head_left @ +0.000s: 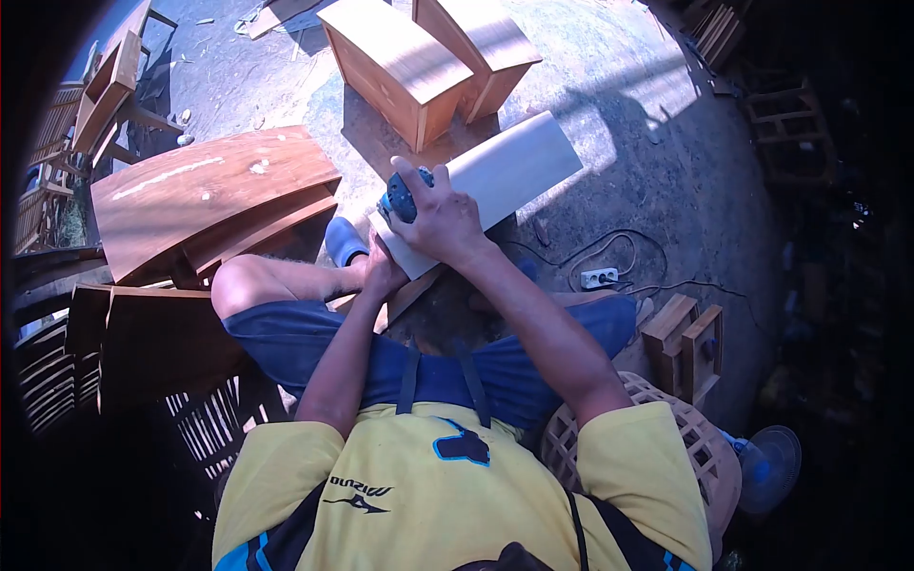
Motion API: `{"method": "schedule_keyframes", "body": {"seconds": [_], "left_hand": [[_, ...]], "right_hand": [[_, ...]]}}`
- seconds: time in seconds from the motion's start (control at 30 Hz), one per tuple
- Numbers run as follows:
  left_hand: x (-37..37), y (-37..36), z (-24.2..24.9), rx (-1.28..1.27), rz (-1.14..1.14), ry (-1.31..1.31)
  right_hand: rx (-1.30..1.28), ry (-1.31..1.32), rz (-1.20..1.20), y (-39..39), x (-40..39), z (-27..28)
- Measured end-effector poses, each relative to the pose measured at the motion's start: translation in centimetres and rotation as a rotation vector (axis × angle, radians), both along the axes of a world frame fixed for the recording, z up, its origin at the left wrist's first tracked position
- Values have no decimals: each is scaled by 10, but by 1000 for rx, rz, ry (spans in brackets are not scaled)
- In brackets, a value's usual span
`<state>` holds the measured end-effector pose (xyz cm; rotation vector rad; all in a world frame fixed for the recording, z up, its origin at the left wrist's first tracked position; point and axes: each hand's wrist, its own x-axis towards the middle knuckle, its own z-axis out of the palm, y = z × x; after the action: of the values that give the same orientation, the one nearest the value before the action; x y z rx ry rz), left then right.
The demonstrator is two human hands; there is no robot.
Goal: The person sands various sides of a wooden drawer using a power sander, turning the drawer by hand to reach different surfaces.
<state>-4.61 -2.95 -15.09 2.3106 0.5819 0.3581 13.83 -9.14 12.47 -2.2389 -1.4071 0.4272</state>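
My right hand [443, 224] is wrapped over a small blue-and-black power sander [400, 200], fingers curled over its top. The sander rests on the near left end of a long pale wooden board [519, 171], which slants up to the right in front of my legs. My left hand [383, 271] grips the near left edge of that board, with part of its fingers hidden beneath or behind it. What supports the board is mostly hidden.
Two wooden cabinets [400, 57] stand beyond the board. A brown wooden table [214, 190] lies at left. A white power strip [599, 278] with cords is on the floor at right, near small wooden drawers [671, 328] and a fan [766, 466].
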Motion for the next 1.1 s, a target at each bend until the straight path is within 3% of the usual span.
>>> {"method": "schedule_keyframes", "body": {"seconds": [0.03, 0.1, 0.13, 0.17, 0.27, 0.53, 0.6, 0.7, 0.8, 0.87, 1.1], "left_hand": [[0, 1, 1, 74, -60, 35], [4, -6, 39, -422, 44, -13], [5, -6, 55, -426, 36, -15], [5, -6, 64, -202, 56, 42], [7, -1, 31, 132, -61, 139], [-20, 11, -105, -139, 23, -200], [-18, 3, -87, 8, 35, -118], [-18, -4, -78, 133, -195, 206], [-23, -7, -65, 196, -293, 456], [-9, -9, -56, 443, -166, -98], [9, -5, 13, 142, 15, -36]], "right_hand": [[-23, 3, 61, -1, -13, 1], [-36, -9, 152, -8, -28, 5], [-40, -12, 144, -11, -24, 4], [-41, -17, 132, -15, -19, 3], [-46, -26, 82, -30, 16, 6], [-94, -213, -263, -60, 178, 0], [-173, -198, -377, -62, 218, 3], [-167, -223, -529, -60, 264, -6], [-128, -218, -491, -48, 251, -6], [-72, -224, -413, -39, 220, -8], [-63, -93, -191, -4, 46, 5]]}}
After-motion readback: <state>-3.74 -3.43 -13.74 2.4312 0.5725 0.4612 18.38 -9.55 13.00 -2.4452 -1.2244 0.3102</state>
